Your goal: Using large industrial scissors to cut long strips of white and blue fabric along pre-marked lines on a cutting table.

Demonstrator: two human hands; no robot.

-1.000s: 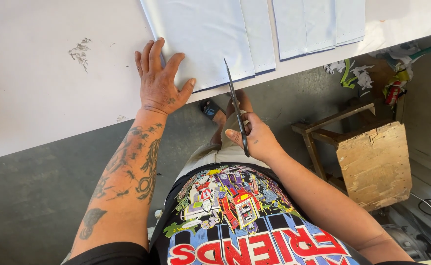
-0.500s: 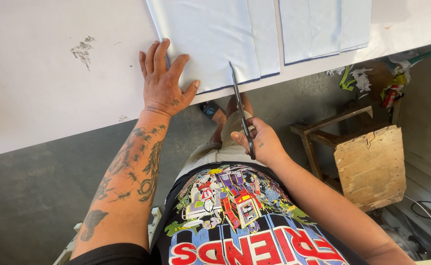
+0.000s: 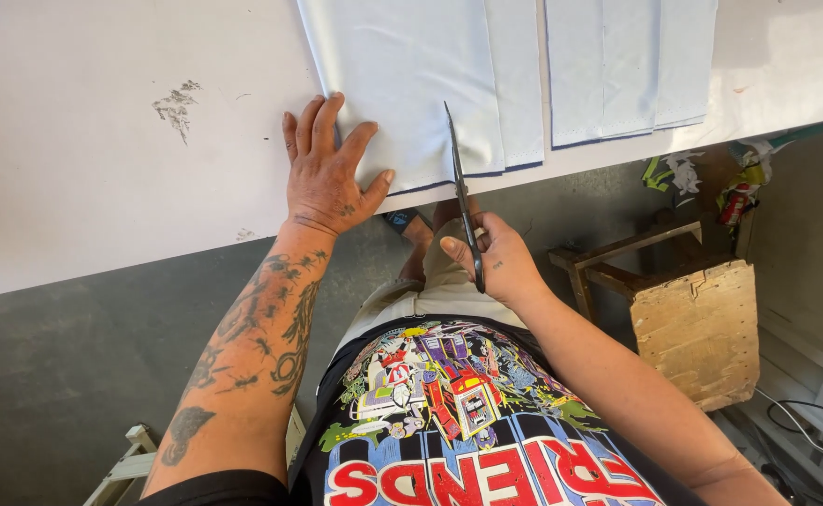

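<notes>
Your right hand (image 3: pixel 496 258) closed its grip on the scissors (image 3: pixel 463 201), blades pointing straight away from you into the cloth (image 3: pixel 402 84) at the bench (image 3: pixel 102 187) edge, while your left hand (image 3: pixel 327 173) lay spread flat on the cloth just left of them.

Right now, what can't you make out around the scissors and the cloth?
Head view only:
- Scissors handles: wrapped by the right hand.
- Blade tips: too thin to tell if they are cutting the pale blue cloth.
- Cloth's far end: cut off by the top edge.
- Cloth corner: under the left hand.
</notes>
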